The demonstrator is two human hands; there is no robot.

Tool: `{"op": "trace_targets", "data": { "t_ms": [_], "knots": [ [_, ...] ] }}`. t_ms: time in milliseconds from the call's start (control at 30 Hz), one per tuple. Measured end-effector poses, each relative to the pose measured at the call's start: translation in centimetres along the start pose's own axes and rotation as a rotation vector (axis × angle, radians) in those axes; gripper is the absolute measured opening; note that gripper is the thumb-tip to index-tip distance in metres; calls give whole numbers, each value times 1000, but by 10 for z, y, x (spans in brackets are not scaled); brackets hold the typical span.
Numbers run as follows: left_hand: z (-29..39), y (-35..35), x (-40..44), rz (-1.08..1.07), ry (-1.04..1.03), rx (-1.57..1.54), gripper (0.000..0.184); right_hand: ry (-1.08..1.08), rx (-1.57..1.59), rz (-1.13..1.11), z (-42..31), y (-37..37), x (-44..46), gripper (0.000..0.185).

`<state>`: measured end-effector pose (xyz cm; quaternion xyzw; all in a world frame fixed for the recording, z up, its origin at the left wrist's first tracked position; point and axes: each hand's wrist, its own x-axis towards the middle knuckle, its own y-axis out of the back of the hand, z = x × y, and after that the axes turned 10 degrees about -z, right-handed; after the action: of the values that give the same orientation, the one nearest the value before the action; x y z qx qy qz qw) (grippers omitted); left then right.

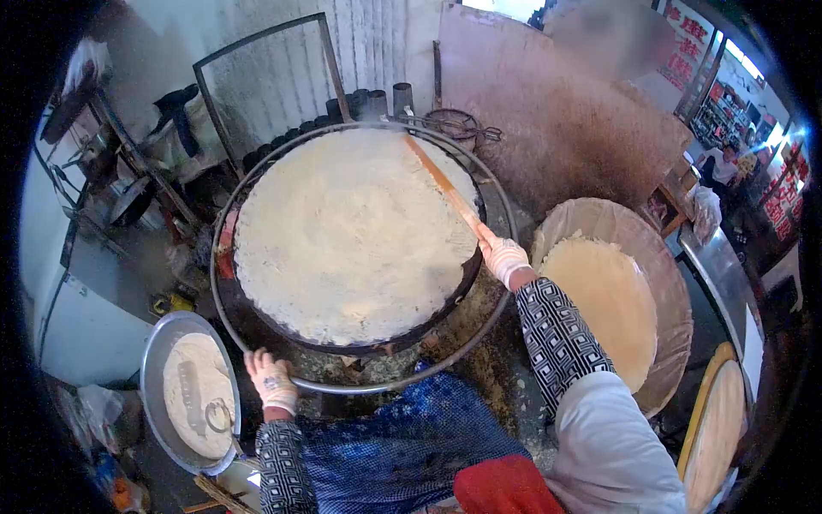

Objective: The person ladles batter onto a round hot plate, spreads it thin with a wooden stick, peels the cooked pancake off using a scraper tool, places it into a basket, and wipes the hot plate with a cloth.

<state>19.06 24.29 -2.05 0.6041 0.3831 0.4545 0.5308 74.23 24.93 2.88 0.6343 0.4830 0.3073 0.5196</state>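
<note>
Over by the round griddle (469,287), the right hand (503,256) is wrapped around the near end of a wooden stick (443,184), whose length slants across the pale batter sheet (347,236) covering the griddle. The left hand (271,381) has its fingers slightly parted at the metal ring (342,390), which runs between it and the griddle. Left of the griddle sits a metal basin (159,415) of flour; right, a lined tub (675,325) of batter. Beyond, a sign (685,44) carries red Chinese characters I can't reliably read.
</note>
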Motion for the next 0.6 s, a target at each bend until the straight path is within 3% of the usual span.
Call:
{"op": "trace_targets", "data": {
  "t_ms": [67,133,200,267,300,333,367,400,433,467,500,533,600],
  "knots": [
    [-17,4,13,-122,91,92,16,-22,88,-12,2,-5,0,47],
    [-28,23,20,-172,180,185,41,2,205,-12,-2,-11,-7,48],
    [-27,37,18,-6,202,180,46,77,404,-24,4,-26,-36,47],
    [-1,55,8,177,62,63,47,203,538,20,5,-40,-93,45],
    [34,85,-5,196,-76,-82,47,175,604,-91,-2,-38,-126,44],
    [64,94,-20,133,-245,-213,36,145,668,-208,-8,-36,-163,44],
    [102,108,-28,-140,-339,-215,24,245,780,-204,-15,-43,-194,43],
    [142,104,-41,-243,-426,-188,14,329,838,-199,-27,-49,-218,42],
    [174,97,-50,-271,-579,-274,27,414,896,-200,-39,-56,-242,41],
    [199,60,-69,-94,-619,-238,45,480,900,-197,-54,-59,-255,41],
    [225,44,-79,-213,-572,-184,56,481,888,-246,-66,-53,-264,41],
    [246,19,-79,-169,-473,-183,59,482,878,-299,-73,-51,-271,41],
    [265,4,-70,-249,-298,-183,50,460,791,-310,-79,-52,-271,37]
  ]
}}
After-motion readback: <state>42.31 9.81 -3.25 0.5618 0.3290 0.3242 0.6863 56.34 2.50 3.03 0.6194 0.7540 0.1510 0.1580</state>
